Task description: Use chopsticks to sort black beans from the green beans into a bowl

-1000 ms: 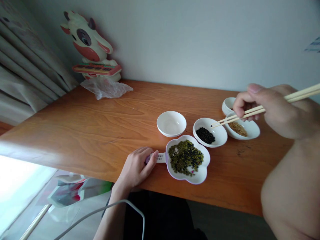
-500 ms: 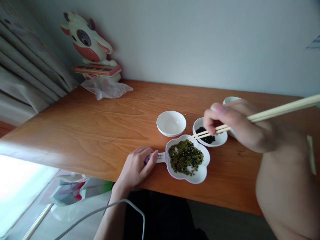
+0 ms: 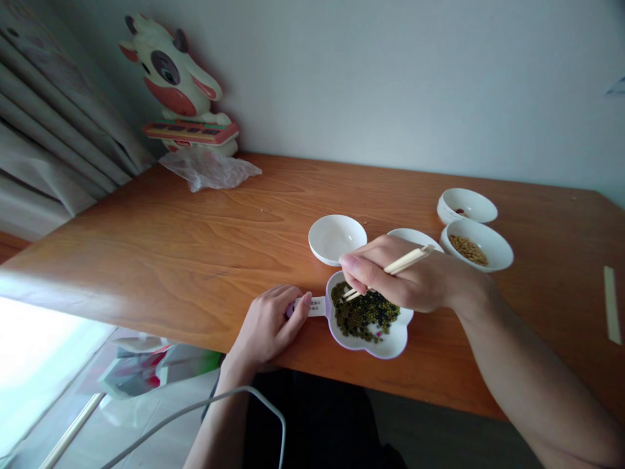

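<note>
My left hand (image 3: 273, 324) is wrapped round the handle of a white, purple-rimmed scalloped dish (image 3: 393, 346) near the table's front edge. Green beans mixed with black ones (image 3: 359, 319) lie spread in the dish. Over its far side, my right hand (image 3: 390, 273) grips a pair of chopsticks (image 3: 407, 260); their tips reach the beans at the dish's left part. Just beyond stands an empty white bowl (image 3: 336, 238). Another white bowl (image 3: 415, 236) is mostly hidden behind my right hand, its contents out of sight.
At the right stand a white bowl (image 3: 502, 251) of tan kernels and another bowl (image 3: 469, 203) with something reddish in it. A cow toy keyboard (image 3: 188, 98) and a clear plastic bag (image 3: 209, 170) are at the back left. A grey cable (image 3: 195, 407) loops below the table.
My right hand has moved left and lower with the chopsticks, from beside the bowl of black beans to over the dish. My left hand stays on the handle.
</note>
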Demonstrator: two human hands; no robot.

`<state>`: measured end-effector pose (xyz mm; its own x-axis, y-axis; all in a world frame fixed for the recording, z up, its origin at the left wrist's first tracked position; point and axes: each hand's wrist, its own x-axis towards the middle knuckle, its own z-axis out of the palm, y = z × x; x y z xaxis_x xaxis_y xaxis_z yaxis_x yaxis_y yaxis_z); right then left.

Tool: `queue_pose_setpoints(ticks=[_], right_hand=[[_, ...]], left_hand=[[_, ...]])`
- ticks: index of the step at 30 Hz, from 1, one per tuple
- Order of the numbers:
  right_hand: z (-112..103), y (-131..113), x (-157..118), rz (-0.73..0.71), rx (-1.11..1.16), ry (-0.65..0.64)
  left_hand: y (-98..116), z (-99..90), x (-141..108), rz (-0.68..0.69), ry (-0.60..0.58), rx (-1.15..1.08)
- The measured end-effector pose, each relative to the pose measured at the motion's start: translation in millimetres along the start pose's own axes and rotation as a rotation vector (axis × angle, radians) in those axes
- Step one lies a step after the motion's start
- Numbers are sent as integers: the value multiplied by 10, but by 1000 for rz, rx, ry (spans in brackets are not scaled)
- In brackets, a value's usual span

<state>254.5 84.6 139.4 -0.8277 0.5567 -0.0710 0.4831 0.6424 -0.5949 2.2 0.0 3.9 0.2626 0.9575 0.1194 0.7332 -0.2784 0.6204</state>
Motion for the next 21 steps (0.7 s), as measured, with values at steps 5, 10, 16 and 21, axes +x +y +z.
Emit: queue_pose_setpoints(ticks=[5,10,16,21], right_hand=[[40,12,27,9,10,-18],[37,32,42,16,7,-16],[2,53,42,39,-11,-9],[-8,41,29,43,-16,-6]], left_hand=[[4,-2,0,5,0,1],[6,-7,-2,7,-2,5],[14,-14,8,7,-7,9],[18,-16,3,2,-9,11]])
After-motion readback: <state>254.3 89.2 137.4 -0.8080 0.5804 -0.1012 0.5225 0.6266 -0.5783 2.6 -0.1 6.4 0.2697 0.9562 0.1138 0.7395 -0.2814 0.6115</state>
